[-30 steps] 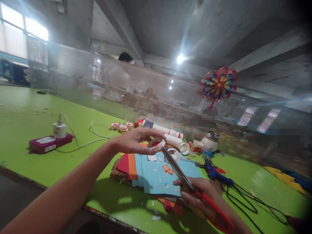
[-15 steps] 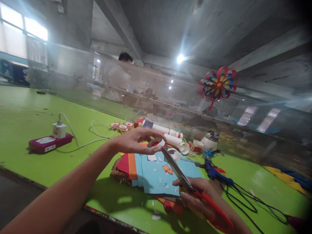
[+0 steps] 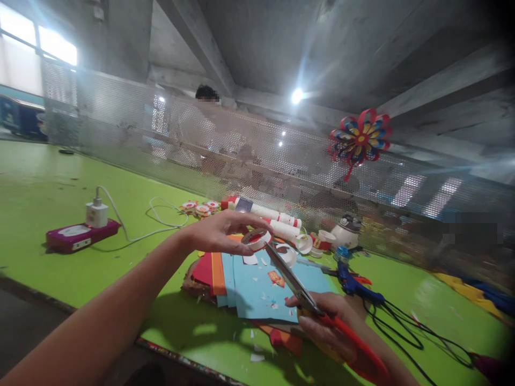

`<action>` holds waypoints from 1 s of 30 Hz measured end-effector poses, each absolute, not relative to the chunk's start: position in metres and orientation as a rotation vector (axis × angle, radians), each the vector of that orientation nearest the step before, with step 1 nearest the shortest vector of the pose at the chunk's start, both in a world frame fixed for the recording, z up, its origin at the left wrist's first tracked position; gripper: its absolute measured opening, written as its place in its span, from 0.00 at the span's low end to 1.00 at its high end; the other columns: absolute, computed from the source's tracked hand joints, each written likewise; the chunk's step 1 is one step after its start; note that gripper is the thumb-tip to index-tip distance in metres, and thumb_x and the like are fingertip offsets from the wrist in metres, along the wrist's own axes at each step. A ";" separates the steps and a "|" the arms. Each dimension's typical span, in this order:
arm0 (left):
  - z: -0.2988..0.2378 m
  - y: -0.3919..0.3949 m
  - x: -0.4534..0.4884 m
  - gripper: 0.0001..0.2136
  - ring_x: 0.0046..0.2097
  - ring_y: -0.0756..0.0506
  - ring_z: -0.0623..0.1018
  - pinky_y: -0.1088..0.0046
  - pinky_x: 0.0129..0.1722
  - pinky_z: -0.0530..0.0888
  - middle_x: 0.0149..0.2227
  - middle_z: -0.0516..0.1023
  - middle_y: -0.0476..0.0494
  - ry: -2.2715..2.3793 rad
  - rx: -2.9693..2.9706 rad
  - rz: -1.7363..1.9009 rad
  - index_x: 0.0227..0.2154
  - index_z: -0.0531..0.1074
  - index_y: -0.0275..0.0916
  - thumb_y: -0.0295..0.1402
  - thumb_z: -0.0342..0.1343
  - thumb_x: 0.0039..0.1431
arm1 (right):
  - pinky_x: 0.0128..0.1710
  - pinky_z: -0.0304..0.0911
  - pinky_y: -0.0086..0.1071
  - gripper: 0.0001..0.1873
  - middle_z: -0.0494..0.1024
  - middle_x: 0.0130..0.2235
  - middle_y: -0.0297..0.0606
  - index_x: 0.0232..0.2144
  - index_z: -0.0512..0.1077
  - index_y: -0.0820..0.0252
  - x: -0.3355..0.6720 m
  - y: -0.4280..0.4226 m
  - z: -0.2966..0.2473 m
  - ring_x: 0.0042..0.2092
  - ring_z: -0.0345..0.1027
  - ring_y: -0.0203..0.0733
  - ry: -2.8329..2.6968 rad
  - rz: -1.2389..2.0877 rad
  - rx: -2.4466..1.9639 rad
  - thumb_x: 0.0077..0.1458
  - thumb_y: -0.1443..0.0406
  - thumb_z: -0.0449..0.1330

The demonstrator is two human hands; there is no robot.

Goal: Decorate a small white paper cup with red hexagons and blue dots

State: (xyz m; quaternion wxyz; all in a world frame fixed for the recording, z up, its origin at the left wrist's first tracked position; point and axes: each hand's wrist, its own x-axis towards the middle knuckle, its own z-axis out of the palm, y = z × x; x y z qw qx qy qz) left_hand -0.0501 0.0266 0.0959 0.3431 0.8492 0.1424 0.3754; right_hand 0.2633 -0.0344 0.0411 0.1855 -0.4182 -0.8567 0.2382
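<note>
Between the thumb and fingers of my left hand point(image 3: 223, 231) is a white paper ring point(image 3: 260, 243) with red inside, held above the stack of paper. My right hand point(image 3: 328, 321) grips a pair of scissors point(image 3: 295, 285) with red handles, the blades pointing up and left. The tips of the blades reach the near right edge of the ring; whether they touch it I cannot tell. Below lie light blue paper sheets point(image 3: 253, 292) over orange and red ones, with small scraps and a red-orange printed piece point(image 3: 276, 278) on top.
A purple power strip point(image 3: 82, 236) with a white charger point(image 3: 96, 213) stands left. Behind my hands lie white-and-red tubes point(image 3: 281, 230), paper cups point(image 3: 322, 241) and a white bottle point(image 3: 346, 231). A blue glue gun point(image 3: 358, 287) with black cord lies right. A perforated metal screen point(image 3: 181, 139) borders the green table.
Almost nothing differs. The ring and the scissors have shifted very slightly, with both hands keeping their grips.
</note>
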 end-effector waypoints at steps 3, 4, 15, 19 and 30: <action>0.097 0.026 -0.050 0.23 0.47 0.42 0.77 0.59 0.54 0.72 0.46 0.78 0.39 0.361 2.209 0.977 0.52 0.74 0.37 0.33 0.64 0.51 | 0.31 0.59 0.27 0.24 0.67 0.28 0.33 0.46 0.76 0.59 0.263 -0.035 0.042 0.30 0.58 0.35 -2.417 0.668 -1.161 0.61 0.49 0.54; 0.097 0.026 -0.050 0.23 0.46 0.42 0.77 0.60 0.53 0.72 0.45 0.78 0.39 0.359 2.210 0.977 0.52 0.74 0.37 0.33 0.64 0.51 | 0.32 0.59 0.27 0.23 0.67 0.28 0.33 0.46 0.76 0.59 0.262 -0.036 0.042 0.30 0.59 0.36 -2.414 0.664 -1.159 0.61 0.49 0.54; 0.095 0.029 -0.048 0.23 0.45 0.43 0.77 0.61 0.52 0.74 0.47 0.77 0.37 0.377 2.169 0.971 0.51 0.74 0.36 0.34 0.65 0.51 | 0.27 0.53 0.27 0.23 0.61 0.23 0.30 0.43 0.78 0.63 0.256 -0.038 0.045 0.26 0.51 0.33 -2.394 0.600 -1.170 0.59 0.52 0.54; 0.095 0.029 -0.048 0.23 0.47 0.43 0.77 0.61 0.52 0.74 0.49 0.77 0.36 0.385 2.158 0.972 0.51 0.73 0.36 0.34 0.65 0.51 | 0.28 0.57 0.26 0.23 0.66 0.25 0.32 0.44 0.78 0.62 0.258 -0.036 0.043 0.28 0.56 0.35 -2.404 0.568 -1.185 0.59 0.52 0.54; 0.093 0.030 -0.048 0.22 0.47 0.43 0.77 0.64 0.50 0.74 0.49 0.76 0.37 0.371 2.151 0.987 0.50 0.74 0.36 0.33 0.66 0.51 | 0.29 0.60 0.25 0.23 0.72 0.28 0.34 0.45 0.77 0.61 0.266 -0.033 0.035 0.29 0.62 0.35 -2.423 0.505 -1.128 0.61 0.51 0.53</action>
